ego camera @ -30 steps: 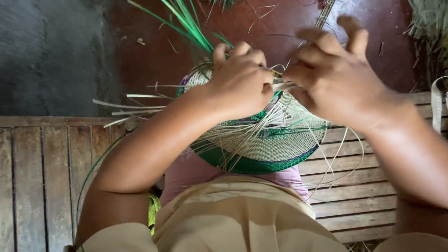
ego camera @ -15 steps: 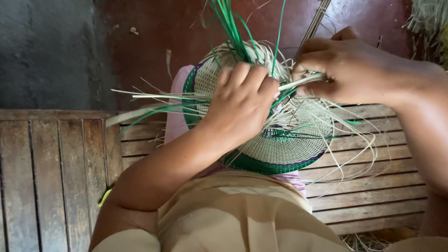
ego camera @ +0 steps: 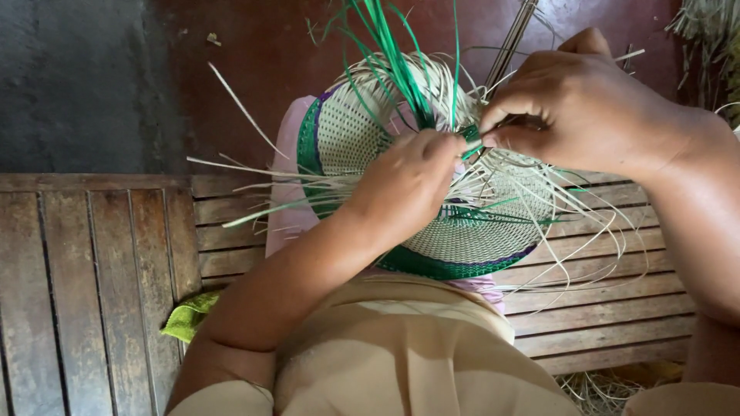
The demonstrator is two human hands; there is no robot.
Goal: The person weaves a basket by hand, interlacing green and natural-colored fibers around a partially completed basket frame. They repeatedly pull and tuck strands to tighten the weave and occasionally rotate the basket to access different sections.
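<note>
Seen from above, a person sits on a slatted wooden bench (ego camera: pixel 601 308) and works on a round woven piece (ego camera: pixel 470 231), a pale openwork disc edged with a green woven band. It rests on the person's lap, over a pink cloth (ego camera: pixel 287 208) that shows beneath its left and lower edges. The left hand (ego camera: pixel 405 185) lies knuckles-up on the face of the disc, fingers curled closed and pressing down on the weave near its middle; whether it pinches a strand beneath cannot be told, since the fingertips are hidden. The right hand (ego camera: pixel 582 108) is at the disc's upper right edge, its thumb and forefinger pinched narrow on a green strip (ego camera: pixel 472 151) right beside the left hand's knuckles. A bunch of loose green strips (ego camera: pixel 389 54) rises from the top of the disc, tilted away from the person, and pale straw strands (ego camera: pixel 254 181) splay out from the rim to the left and right. A yellow-green cloth (ego camera: pixel 189 316) lies on the bench beside the left elbow. Beyond the bench is a dark reddish floor (ego camera: pixel 262 54), with more dry straw (ego camera: pixel 705 31) heaped at the upper right corner.
</note>
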